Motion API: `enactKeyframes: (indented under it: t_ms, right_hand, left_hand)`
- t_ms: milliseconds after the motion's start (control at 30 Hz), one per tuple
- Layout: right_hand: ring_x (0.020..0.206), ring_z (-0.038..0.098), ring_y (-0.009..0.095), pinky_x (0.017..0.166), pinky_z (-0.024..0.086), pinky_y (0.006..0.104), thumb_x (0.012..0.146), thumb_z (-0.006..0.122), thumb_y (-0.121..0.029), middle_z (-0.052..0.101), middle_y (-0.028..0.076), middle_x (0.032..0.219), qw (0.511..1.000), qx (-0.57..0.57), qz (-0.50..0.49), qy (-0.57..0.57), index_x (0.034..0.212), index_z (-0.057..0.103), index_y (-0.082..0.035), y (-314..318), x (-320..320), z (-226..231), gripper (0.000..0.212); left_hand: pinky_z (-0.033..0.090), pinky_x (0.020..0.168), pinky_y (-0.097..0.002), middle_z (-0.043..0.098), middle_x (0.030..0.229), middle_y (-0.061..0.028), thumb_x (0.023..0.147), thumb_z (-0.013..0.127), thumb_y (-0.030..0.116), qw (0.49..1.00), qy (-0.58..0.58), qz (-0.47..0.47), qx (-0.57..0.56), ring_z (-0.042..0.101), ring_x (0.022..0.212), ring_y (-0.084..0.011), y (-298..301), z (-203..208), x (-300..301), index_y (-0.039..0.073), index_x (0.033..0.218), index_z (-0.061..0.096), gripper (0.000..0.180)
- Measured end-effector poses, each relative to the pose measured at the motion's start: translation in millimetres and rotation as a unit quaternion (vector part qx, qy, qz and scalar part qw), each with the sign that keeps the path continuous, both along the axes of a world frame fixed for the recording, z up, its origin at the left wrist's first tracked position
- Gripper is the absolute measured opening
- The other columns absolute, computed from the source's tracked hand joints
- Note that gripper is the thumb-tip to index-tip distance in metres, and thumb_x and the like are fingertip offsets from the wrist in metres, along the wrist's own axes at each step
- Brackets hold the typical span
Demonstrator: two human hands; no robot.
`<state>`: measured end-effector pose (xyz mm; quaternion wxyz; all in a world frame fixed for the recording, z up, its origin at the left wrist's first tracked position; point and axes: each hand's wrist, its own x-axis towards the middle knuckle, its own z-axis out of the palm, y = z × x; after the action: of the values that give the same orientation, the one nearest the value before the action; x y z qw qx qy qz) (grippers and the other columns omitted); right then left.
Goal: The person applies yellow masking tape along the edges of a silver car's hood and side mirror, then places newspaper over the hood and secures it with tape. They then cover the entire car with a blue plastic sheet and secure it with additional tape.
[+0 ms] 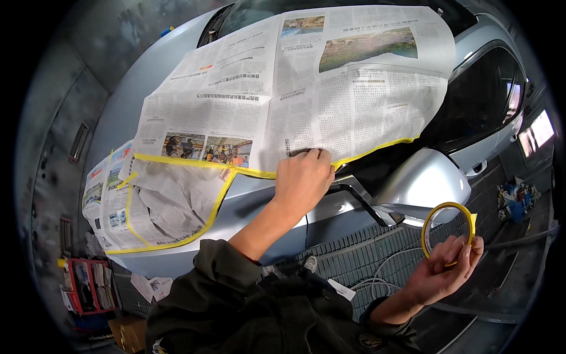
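My left hand lies on the lower edge of a large newspaper sheet, its fingers curled together with the tips hidden. Yellow masking tape runs along that edge on both sides of the hand. The newspaper covers the silver car's windshield area and part of its hood. My right hand is closed on a roll of yellow masking tape, held up off the car near the side mirror. A short tape end sticks out from the roll's right side. A crumpled newspaper piece, bordered with yellow tape, covers the fender.
The silver side mirror juts out between my hands. A dark side window is at the right. Below lies a floor grating with a pale hose. A red rack and a cardboard box stand at lower left.
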<state>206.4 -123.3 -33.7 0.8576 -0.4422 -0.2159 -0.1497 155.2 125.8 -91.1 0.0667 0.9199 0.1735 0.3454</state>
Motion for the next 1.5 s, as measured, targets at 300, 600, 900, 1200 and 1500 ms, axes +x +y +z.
enactKeyframes:
  t_ms: [300,600,900,1200,1500]
  right_hand:
    - [0.051,0.028,0.003,0.044,0.023,0.0191,0.098,0.052,-0.01,0.038,0.0,0.066,1.0,-0.014,0.008,0.019,0.113,0.055,0.001,-5.9,6.4,-4.7,0.018]
    - [0.05,0.028,0.003,0.043,0.021,0.0183,0.099,0.052,-0.01,0.041,0.001,0.069,0.995,-0.011,0.093,0.022,0.114,0.055,0.001,5.6,13.9,-11.4,0.019]
    - [0.049,0.027,0.003,0.042,0.021,0.0186,0.099,0.053,-0.01,0.039,0.0,0.065,0.996,-0.039,0.071,0.025,0.111,0.053,0.0,41.0,-23.3,-9.8,0.016]
    - [0.049,0.028,0.003,0.04,0.022,0.0175,0.099,0.051,-0.008,0.039,0.0,0.064,0.998,-0.068,-0.01,0.011,0.109,0.053,-0.001,65.3,-84.4,0.6,0.013]
    - [0.048,0.024,0.003,0.039,0.022,0.0188,0.104,0.044,-0.009,0.035,0.001,0.066,0.993,-0.117,-0.008,-0.026,0.112,0.053,0.002,78.0,-114.2,-1.1,0.016]
  left_hand:
    - [0.046,0.053,-0.0346,0.064,0.066,-0.0077,0.073,0.085,0.025,0.979,0.11,-0.05,-0.166,0.06,0.056,-0.0242,48.8,16.5,-42.1,0.006,0.072,0.061,0.031]
    - [0.046,0.058,-0.0246,0.068,0.071,-0.0045,0.074,0.083,0.009,0.936,0.14,-0.053,-0.32,0.058,0.06,-0.0091,106.4,24.4,-98.9,0.001,0.081,0.074,0.015]
    - [0.053,0.069,-0.0328,0.071,0.078,-0.0105,0.077,0.078,0.013,0.924,0.22,-0.22,-0.223,0.068,0.072,-0.0248,126.6,26.1,-79.2,0.003,0.083,0.074,0.012]
    - [0.054,0.068,-0.0347,0.072,0.078,-0.0133,0.078,0.077,0.01,0.896,0.272,-0.299,-0.185,0.071,0.072,-0.0272,143.4,30.1,-67.6,0.001,0.082,0.074,0.011]
    - [0.053,0.06,-0.0309,0.071,0.073,-0.0117,0.08,0.076,0.006,0.831,0.312,-0.272,-0.373,0.067,0.059,-0.0186,177.9,32.1,-92.3,-0.003,0.086,0.073,0.011]
